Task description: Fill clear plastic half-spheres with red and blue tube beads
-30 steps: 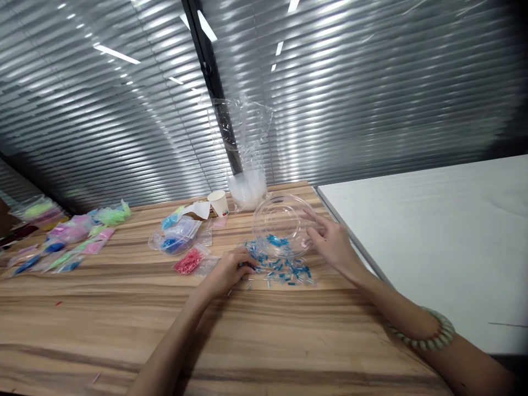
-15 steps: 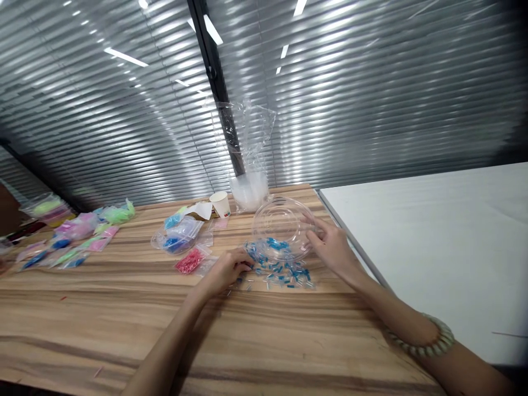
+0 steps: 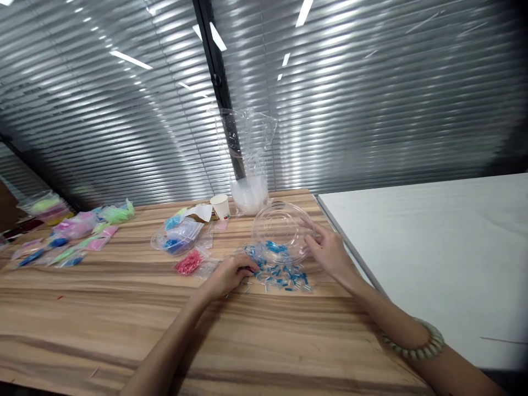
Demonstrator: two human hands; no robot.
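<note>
My right hand (image 3: 328, 250) grips the rim of a clear round plastic bowl (image 3: 284, 208), fingers and thumb closed on its right side. The bowl is tilted, its opening towards me, with blue pieces showing in its lower part. Spread on the table in front of it are many small blue and clear tube-like pieces (image 3: 287, 278). At the left edge of this pile, my left hand (image 3: 232, 273) rests low with curled fingers, touching the pieces. Whether it pinches any is hidden.
Left of the pile lie a bag of red pieces (image 3: 189, 262) and a clear container with blue contents (image 3: 177, 242). Behind stand a paper cup (image 3: 220, 207) and a bag of white cups (image 3: 249, 195). Colourful bags (image 3: 78, 225) lie far left; a white table (image 3: 433, 247) adjoins right.
My left hand has shifted slightly right into the edge of the pile. My right hand still holds the tilted bowl in nearly the same place. The view has moved slightly.
</note>
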